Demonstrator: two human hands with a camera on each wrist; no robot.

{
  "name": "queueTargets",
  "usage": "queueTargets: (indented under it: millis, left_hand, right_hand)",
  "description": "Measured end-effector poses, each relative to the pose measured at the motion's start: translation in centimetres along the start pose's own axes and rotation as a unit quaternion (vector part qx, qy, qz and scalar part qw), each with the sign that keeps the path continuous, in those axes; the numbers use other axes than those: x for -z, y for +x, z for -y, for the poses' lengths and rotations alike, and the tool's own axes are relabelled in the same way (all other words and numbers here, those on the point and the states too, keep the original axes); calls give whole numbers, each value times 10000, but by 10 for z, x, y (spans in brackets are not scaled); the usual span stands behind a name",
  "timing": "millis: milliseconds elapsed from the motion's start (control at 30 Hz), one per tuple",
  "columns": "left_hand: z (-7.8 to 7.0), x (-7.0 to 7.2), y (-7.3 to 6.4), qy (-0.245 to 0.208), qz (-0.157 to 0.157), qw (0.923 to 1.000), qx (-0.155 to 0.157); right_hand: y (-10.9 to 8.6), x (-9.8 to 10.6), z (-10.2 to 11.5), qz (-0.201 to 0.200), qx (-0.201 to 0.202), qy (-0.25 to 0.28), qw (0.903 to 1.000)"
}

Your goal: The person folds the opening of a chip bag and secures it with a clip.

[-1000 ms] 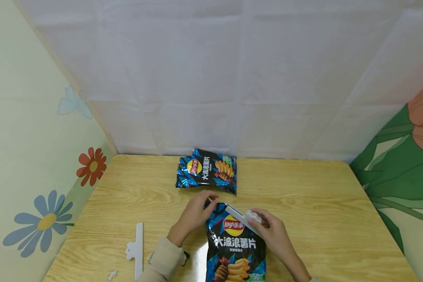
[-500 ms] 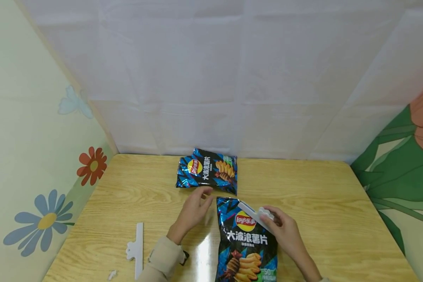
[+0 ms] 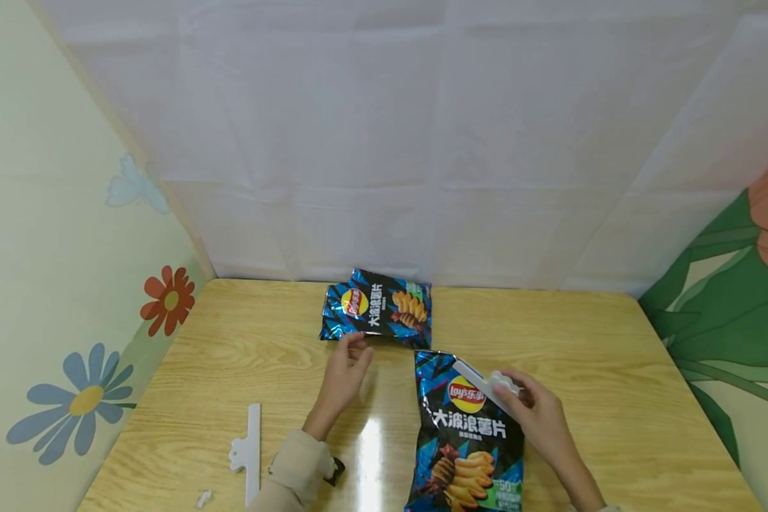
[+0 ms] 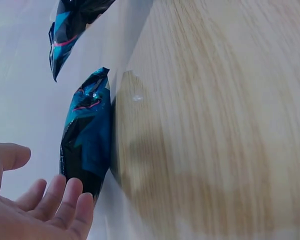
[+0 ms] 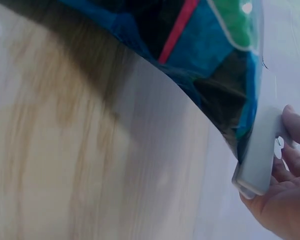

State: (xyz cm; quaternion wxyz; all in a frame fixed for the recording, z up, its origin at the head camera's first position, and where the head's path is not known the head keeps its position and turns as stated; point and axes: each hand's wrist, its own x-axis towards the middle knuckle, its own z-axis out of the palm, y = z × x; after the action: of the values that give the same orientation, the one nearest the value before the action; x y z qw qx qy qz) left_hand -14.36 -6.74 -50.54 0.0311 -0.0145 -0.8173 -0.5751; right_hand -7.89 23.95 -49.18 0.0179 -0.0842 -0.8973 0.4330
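My right hand [image 3: 540, 412] pinches the scalloped handle of a white sealing clip [image 3: 476, 378]. The clip sits slantwise over the top right corner of a black and blue chip bag [image 3: 467, 427], at the front right of the table. In the right wrist view the clip's bar [image 5: 260, 157] has the bag's edge [image 5: 230, 110] between its halves, thumb and fingers on the handle. My left hand [image 3: 342, 373] holds nothing, its fingers loosely bent. It hovers just in front of another chip bag [image 3: 377, 309], which lies sideways at the back; the left wrist view shows this bag [image 4: 90, 145] beyond the fingers.
A second white clip [image 3: 251, 451] lies on the wooden table [image 3: 550, 334] at the front left, with a small white scrap [image 3: 203, 499] near it. Beside the left sleeve [image 3: 301, 462] shows a small dark piece [image 3: 335, 471]. A white sheet [image 3: 422, 178] hangs behind the table.
My left hand has let go of the near bag's top left corner and drawn back to the left. My right hand has shifted the clipped bag to the right.
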Motion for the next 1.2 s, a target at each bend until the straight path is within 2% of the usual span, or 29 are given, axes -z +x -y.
queueTargets:
  millis: [233,467,600,700,933,1100,1200]
  left_hand:
    - [5,3,1,-49,-310,9994,114]
    - [8,3,1,33,-514,9983,274]
    - [10,3,-1,71,-695,9968,381]
    - [11,4,-3,105,-836,9951,525]
    - [11,9,-5,425,-1187,9900,637]
    - [14,13,-3,415,-1508,9844,802]
    - [16,15,-1,422,-1563,9825,924]
  right_hand:
    - [4,10,-8,-51,-33,-198,9998]
    - [6,18,-16,-127,-301,-332,9989]
    - [8,21,-21,-279,-165,-380,9988]
    - [9,23,-25,-356,-118,-383,9986]
    - [11,25,-27,-348,-282,-411,9982]
    - [12,25,-27,-341,-398,-423,9977]
    - [12,26,-28,-289,-493,-437,9974]
